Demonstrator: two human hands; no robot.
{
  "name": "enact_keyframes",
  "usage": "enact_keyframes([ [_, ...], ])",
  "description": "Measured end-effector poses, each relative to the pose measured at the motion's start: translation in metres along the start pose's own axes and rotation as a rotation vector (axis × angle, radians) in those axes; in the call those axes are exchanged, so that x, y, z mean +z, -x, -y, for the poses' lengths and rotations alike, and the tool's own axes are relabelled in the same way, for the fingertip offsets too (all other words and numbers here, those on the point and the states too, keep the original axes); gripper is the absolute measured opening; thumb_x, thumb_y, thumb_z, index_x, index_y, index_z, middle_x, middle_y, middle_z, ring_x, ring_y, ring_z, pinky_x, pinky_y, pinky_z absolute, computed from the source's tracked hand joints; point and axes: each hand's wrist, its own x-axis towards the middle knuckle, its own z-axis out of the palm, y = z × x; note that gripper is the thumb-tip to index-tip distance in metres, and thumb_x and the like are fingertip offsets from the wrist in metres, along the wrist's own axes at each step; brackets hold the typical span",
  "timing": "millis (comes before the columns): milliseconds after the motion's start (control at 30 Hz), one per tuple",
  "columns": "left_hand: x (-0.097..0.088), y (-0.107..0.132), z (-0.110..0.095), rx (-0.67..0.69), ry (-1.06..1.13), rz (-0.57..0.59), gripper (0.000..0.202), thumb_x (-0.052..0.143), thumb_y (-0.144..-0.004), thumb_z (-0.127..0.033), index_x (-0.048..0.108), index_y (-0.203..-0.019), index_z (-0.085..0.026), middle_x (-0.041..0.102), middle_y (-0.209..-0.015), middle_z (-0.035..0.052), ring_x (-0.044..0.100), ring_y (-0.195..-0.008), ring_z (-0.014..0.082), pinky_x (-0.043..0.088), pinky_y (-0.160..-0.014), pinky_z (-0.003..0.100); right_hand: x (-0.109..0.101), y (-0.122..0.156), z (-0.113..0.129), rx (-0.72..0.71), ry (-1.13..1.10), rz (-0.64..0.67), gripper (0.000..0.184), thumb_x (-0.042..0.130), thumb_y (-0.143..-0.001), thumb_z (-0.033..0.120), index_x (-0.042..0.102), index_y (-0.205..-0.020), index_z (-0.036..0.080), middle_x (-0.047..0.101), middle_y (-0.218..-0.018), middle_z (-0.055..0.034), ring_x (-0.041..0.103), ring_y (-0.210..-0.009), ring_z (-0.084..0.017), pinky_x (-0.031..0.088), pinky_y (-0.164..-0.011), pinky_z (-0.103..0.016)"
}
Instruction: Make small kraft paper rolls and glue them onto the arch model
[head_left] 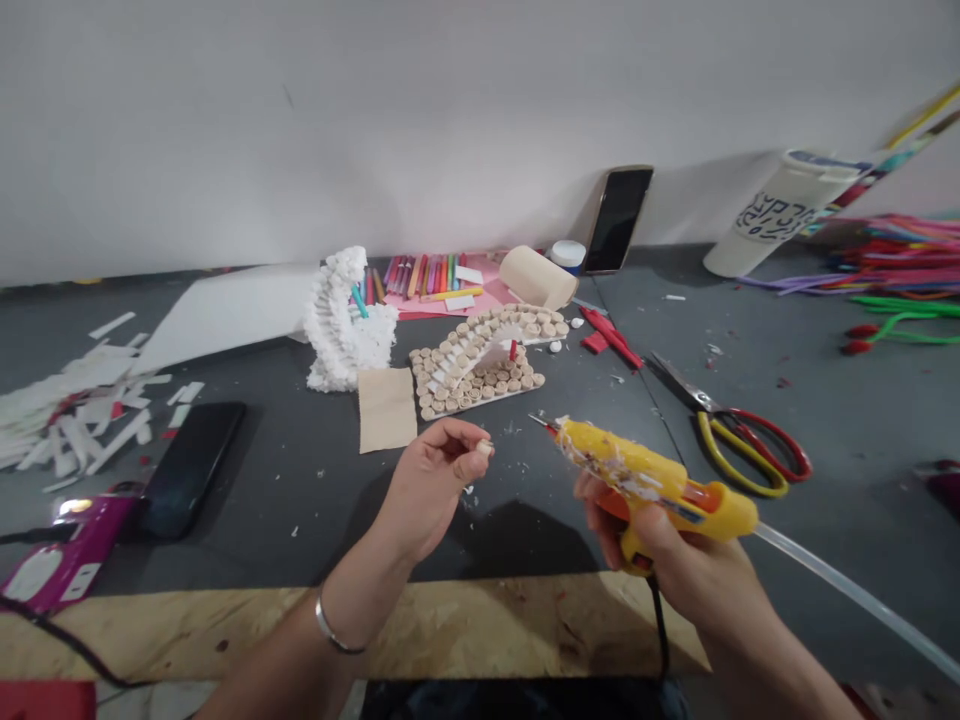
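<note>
My right hand (667, 550) is wrapped round a yellow glue gun (637, 470), its metal nozzle pointing left and a clear glue stick (847, 585) trailing from its back. Between thumb and fingertips, my left hand (435, 480) pinches a small beige paper roll (485, 448). The nozzle is apart from the roll. Just beyond my hands lies a small model (480, 365) with a curved stair or arch, covered in beige paper rolls on a flat base. A beige paper square (387, 410) lies at its left. Behind that stands a fluffy white model (341, 325).
Scissors (720, 420) and a red cutter (611, 335) lie right; paper strips (75, 410), a dark phone (196, 465) and a purple device (71, 550) lie left. Markers (424, 275), a cardboard tube (536, 278), a propped phone (619, 220) and a tumbler (784, 210) are by the wall.
</note>
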Motion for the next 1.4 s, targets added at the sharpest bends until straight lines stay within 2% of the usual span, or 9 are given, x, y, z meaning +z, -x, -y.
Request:
enact_keyframes([
  [133,0.002,0.0,-0.001,-0.083,0.13,0.058,0.026,0.087,-0.066,-0.031,0.069,-0.08,-0.018,0.061,-0.066,-0.0055,0.053,-0.058,0.0044,0.05,-0.092,0.029,0.0,0.008,-0.004,0.039,0.1,0.028,0.033,0.054,-0.088,0.051,0.07,-0.09,0.022,0.067,-0.074,-0.0046,0.055,-0.051,-0.014,0.047,-0.045,-0.027],
  [367,0.007,0.0,-0.007,-0.225,0.311,0.071,0.029,0.09,-0.062,-0.028,0.068,-0.077,-0.016,0.058,-0.064,-0.0057,0.052,-0.058,0.0038,0.054,-0.079,0.024,-0.007,0.017,-0.025,0.0,0.17,0.051,0.033,0.065,-0.083,0.049,0.069,-0.105,0.025,0.071,-0.09,-0.0081,0.066,-0.073,-0.022,0.055,-0.058,-0.032],
  [500,0.011,0.0,-0.011,-0.301,0.377,0.044,0.031,0.092,-0.057,-0.026,0.067,-0.072,-0.014,0.059,-0.066,-0.0047,0.053,-0.059,0.0038,0.054,-0.072,0.021,0.001,0.013,-0.01,-0.041,0.227,0.033,0.033,0.072,-0.076,0.052,0.069,-0.097,0.026,0.069,-0.085,-0.0062,0.066,-0.078,-0.025,0.056,-0.063,-0.034],
  [700,0.009,0.004,-0.014,-0.389,0.396,0.019,0.032,0.091,-0.059,-0.022,0.068,-0.079,-0.015,0.064,-0.074,-0.0024,0.055,-0.057,0.0041,0.054,-0.063,0.02,0.018,0.002,0.014,-0.084,0.164,0.155,0.046,0.059,-0.08,0.069,0.061,-0.08,0.023,0.059,-0.072,-0.0018,0.053,-0.06,-0.015,0.044,-0.05,-0.027],
  [867,0.011,0.005,-0.017,-0.368,0.336,0.042,0.03,0.09,-0.058,-0.02,0.066,-0.076,-0.015,0.063,-0.073,-0.0025,0.055,-0.057,0.004,0.053,-0.063,0.019,0.021,0.001,0.016,-0.151,0.229,0.144,0.057,0.05,-0.081,0.077,0.056,-0.075,0.02,0.056,-0.069,-0.0011,0.048,-0.057,-0.013,0.038,-0.049,-0.027],
  [1000,0.013,0.005,-0.017,-0.249,0.222,0.05,0.03,0.09,-0.056,-0.016,0.066,-0.075,-0.015,0.064,-0.081,-0.0024,0.057,-0.062,0.004,0.049,-0.062,0.016,0.019,0.004,0.019,-0.24,0.266,0.131,0.055,0.047,-0.086,0.074,0.056,-0.075,0.02,0.056,-0.071,-0.0015,0.051,-0.059,-0.014,0.038,-0.051,-0.028],
  [1167,0.01,0.004,-0.016,-0.14,0.128,0.041,0.026,0.084,-0.064,-0.012,0.067,-0.083,-0.017,0.065,-0.082,-0.0018,0.059,-0.068,0.0048,0.048,-0.066,0.014,0.017,0.005,0.02,-0.277,0.245,0.127,0.054,0.046,-0.086,0.074,0.056,-0.077,0.021,0.051,-0.068,0.0006,0.046,-0.055,-0.013,0.036,-0.049,-0.028],
  [1267,0.009,0.003,-0.016,-0.136,0.147,0.04,0.034,0.085,-0.063,-0.015,0.066,-0.09,-0.018,0.065,-0.081,-0.0016,0.06,-0.068,0.006,0.05,-0.069,0.017,0.017,0.006,0.018,-0.256,0.238,0.112,0.054,0.046,-0.086,0.074,0.056,-0.079,0.022,0.049,-0.066,0.0014,0.044,-0.054,-0.013,0.035,-0.049,-0.028],
  [1400,0.009,0.003,-0.017,-0.159,0.175,0.047,0.036,0.09,-0.058,-0.021,0.065,-0.083,-0.016,0.065,-0.08,-0.001,0.061,-0.066,0.0064,0.05,-0.067,0.017,0.018,0.006,0.017,-0.253,0.237,0.11,0.052,0.051,-0.084,0.073,0.058,-0.078,0.022,0.053,-0.069,0.0002,0.047,-0.056,-0.014,0.036,-0.051,-0.028],
])
